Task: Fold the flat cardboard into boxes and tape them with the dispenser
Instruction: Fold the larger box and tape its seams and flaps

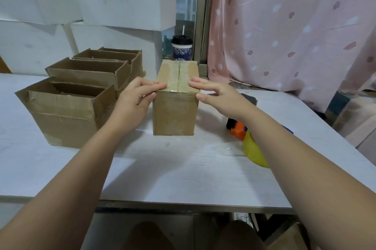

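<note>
While a row of open boxes (67, 107) stands at the left of the table (162, 168), one closed box (175, 111) is placed in the middle, directly in front of the person. The left hand (138, 95) is laid on its top left edge with nearly straight fingers, and nothing is gripped. The seam on top is already covered with tape, so the step in hand is judged to be the pressing down of the tape at the near edge. The seam points away from the person, toward the window, and the long axis of the box seems to run the same way (the wide lens makes this less sure). The right hand (213, 92) is flat and open too, with fingertips on the top right edge. The tape dispenser (250, 141) is left on the table at the right, partly hidden by the forearm. Next, the box probably must be taken by both side walls, turned over and set beside the open ones.
</note>
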Demonstrator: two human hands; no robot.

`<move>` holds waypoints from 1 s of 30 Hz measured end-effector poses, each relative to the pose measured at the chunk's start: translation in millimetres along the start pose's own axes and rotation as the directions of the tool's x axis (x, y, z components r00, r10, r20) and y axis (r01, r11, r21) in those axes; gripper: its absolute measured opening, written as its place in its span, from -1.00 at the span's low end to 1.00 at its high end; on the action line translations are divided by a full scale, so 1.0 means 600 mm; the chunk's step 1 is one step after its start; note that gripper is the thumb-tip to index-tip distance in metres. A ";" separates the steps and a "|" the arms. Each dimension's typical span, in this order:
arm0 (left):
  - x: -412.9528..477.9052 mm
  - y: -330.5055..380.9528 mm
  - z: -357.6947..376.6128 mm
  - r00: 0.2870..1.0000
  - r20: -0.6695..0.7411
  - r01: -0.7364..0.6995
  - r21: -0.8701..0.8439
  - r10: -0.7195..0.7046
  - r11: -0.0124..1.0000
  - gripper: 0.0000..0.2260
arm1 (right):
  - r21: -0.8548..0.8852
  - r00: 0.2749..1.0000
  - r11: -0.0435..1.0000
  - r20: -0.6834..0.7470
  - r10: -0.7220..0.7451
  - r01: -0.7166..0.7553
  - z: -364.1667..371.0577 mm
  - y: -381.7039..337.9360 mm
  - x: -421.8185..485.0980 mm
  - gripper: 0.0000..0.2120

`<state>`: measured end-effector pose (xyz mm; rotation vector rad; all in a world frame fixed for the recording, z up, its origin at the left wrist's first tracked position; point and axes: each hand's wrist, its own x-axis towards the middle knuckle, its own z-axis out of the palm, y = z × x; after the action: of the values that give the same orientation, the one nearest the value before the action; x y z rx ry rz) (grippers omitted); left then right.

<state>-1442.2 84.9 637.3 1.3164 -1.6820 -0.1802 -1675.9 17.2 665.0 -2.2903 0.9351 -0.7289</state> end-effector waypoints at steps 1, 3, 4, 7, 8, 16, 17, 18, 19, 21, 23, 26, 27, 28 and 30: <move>-0.002 0.003 0.003 1.000 -0.016 0.010 -0.017 -0.011 1.000 -0.66 | 0.039 1.000 0.999 -0.012 0.002 -0.001 0.002 0.000 -0.001 -0.65; -0.005 0.006 0.012 0.997 -0.064 0.043 -0.074 -0.048 0.996 -0.71 | 0.036 0.999 0.999 -0.032 0.002 -0.001 0.003 0.000 0.000 -0.66; -0.005 0.008 0.019 0.993 -0.093 0.062 -0.088 -0.070 0.994 -0.77 | 0.015 0.999 1.000 -0.036 -0.002 0.002 0.004 -0.001 0.001 -0.67; -0.004 0.016 0.053 0.969 -0.216 0.127 0.016 -0.121 0.992 -0.80 | -0.098 0.998 0.995 -0.057 -0.028 0.022 0.007 -0.005 0.000 -0.66; -0.003 0.018 0.065 0.954 -0.274 0.143 0.053 -0.124 0.988 -0.76 | -0.135 0.997 0.990 -0.065 -0.035 0.026 0.008 -0.004 0.000 -0.65; -0.009 0.007 0.070 0.943 -0.313 0.080 -0.117 -0.113 0.990 -0.84 | -0.301 0.994 0.949 0.083 -0.067 0.089 -0.026 -0.006 -0.001 -0.61; -0.010 0.006 0.067 0.949 -0.297 0.075 -0.123 -0.109 0.990 -0.84 | -0.298 0.994 0.950 0.089 -0.070 0.094 -0.029 -0.007 0.001 -0.62; -0.010 0.005 0.065 0.952 -0.285 0.075 -0.124 -0.108 0.989 -0.85 | -0.286 0.993 0.954 0.093 -0.069 0.092 -0.030 -0.007 0.003 -0.63; -0.008 0.005 0.063 0.955 -0.277 0.076 -0.126 -0.109 0.989 -0.85 | -0.271 0.993 0.959 0.094 -0.065 0.088 -0.032 -0.007 0.005 -0.64; -0.005 0.006 0.062 0.956 -0.268 0.083 -0.133 -0.117 0.988 -0.86 | -0.247 0.994 0.966 0.099 -0.055 0.078 -0.034 -0.007 0.011 -0.65; -0.003 0.008 0.063 0.955 -0.268 0.093 -0.134 -0.126 0.987 -0.87 | -0.230 0.994 0.971 0.103 -0.044 0.067 -0.035 -0.006 0.016 -0.66; -0.001 0.008 0.064 0.954 -0.265 0.105 -0.142 -0.140 0.984 -0.88 | -0.213 0.995 0.974 0.089 -0.052 0.070 -0.035 -0.001 0.019 -0.66; 0.000 0.008 0.065 0.954 -0.265 0.105 -0.145 -0.141 0.984 -0.88 | -0.219 0.995 0.973 0.078 -0.059 0.075 -0.034 0.001 0.020 -0.67; 0.000 0.008 0.064 0.955 -0.263 0.103 -0.148 -0.140 0.984 -0.88 | -0.229 0.996 0.970 0.063 -0.070 0.083 -0.032 0.003 0.020 -0.67; 0.001 0.008 0.063 0.958 -0.249 0.104 -0.155 -0.141 0.982 -0.88 | -0.231 0.996 0.969 0.025 -0.084 0.088 -0.028 0.006 0.021 -0.68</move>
<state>-1473.1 70.8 620.4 1.2795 -1.3441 -0.1870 -1681.0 0.9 677.9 -2.5507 0.9628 -0.6671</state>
